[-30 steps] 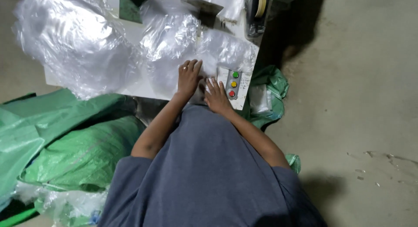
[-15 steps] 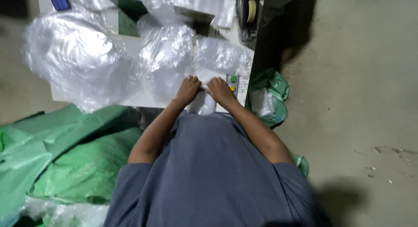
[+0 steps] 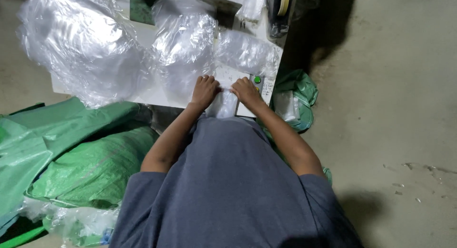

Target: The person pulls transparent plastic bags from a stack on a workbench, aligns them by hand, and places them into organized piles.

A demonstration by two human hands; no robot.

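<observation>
Both hands meet at the near edge of a white worktable (image 3: 157,96). My left hand (image 3: 204,90) and my right hand (image 3: 245,91) each pinch a side of a small clear plastic bag (image 3: 224,103) that hangs over the table edge. Just right of my right hand sits a small control panel (image 3: 260,84) with coloured buttons, a green one showing. Whatever is inside the bag cannot be made out.
Large crumpled clear plastic bags (image 3: 85,48) cover the table's left and middle. A tape roll (image 3: 283,2) hangs on a black holder at the far right corner. Green woven sacks (image 3: 90,167) lie on the floor at left; another green sack (image 3: 295,98) sits right of the table. Bare concrete floor (image 3: 390,110) spreads right.
My hands have drawn together from lying flat on the table and now grip the small bag at the edge. The camera view has shifted slightly.
</observation>
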